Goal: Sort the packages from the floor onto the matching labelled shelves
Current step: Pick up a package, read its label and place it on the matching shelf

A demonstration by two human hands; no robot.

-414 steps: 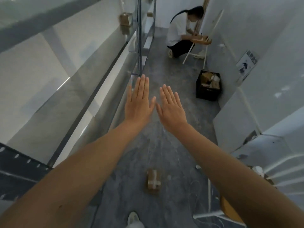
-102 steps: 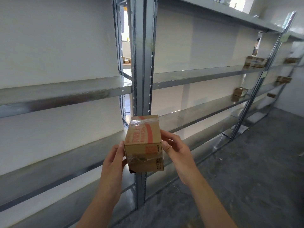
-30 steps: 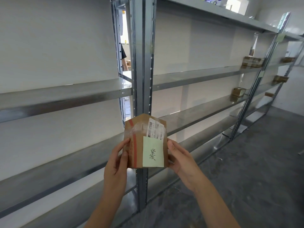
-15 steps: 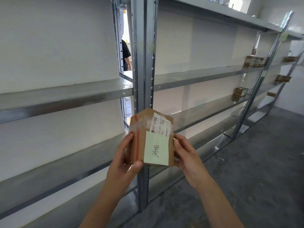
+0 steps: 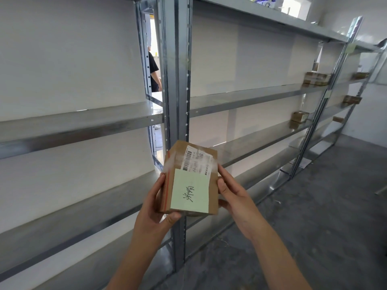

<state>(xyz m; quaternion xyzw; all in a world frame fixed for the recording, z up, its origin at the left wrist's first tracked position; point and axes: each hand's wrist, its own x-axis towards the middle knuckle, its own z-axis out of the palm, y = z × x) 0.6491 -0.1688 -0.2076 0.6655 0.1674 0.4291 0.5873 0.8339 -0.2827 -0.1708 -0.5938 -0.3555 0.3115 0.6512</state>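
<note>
**Package held up in both hands before the shelves**

The package (image 5: 212,192), a small brown cardboard box, is in the air in front of the metal post (image 5: 178,80) of the rack, touching no shelf. Both hands grip it. The left hand (image 5: 152,206) holds its left side, with the thumb pressed at the lower edge and the fingers curled behind. The right hand (image 5: 234,197) holds the right side, the thumb on the edge and the other fingers hidden behind the box. The flat face is turned toward the camera. On this face there is a green note (image 5: 189,192) with dark handwriting, and above it a white barcode label (image 5: 198,162) under shiny tape. A red stripe (image 5: 167,189) runs down near the left edge.

The grey metal shelves (image 5: 251,99) go from left to far right. Several small boxes (image 5: 316,78) lie on the far right shelves, well apart from the hands. Through a narrow gap left of the post, part of a person (image 5: 154,70) in dark clothes is visible. The floor (image 5: 314,227) is grey concrete
</note>
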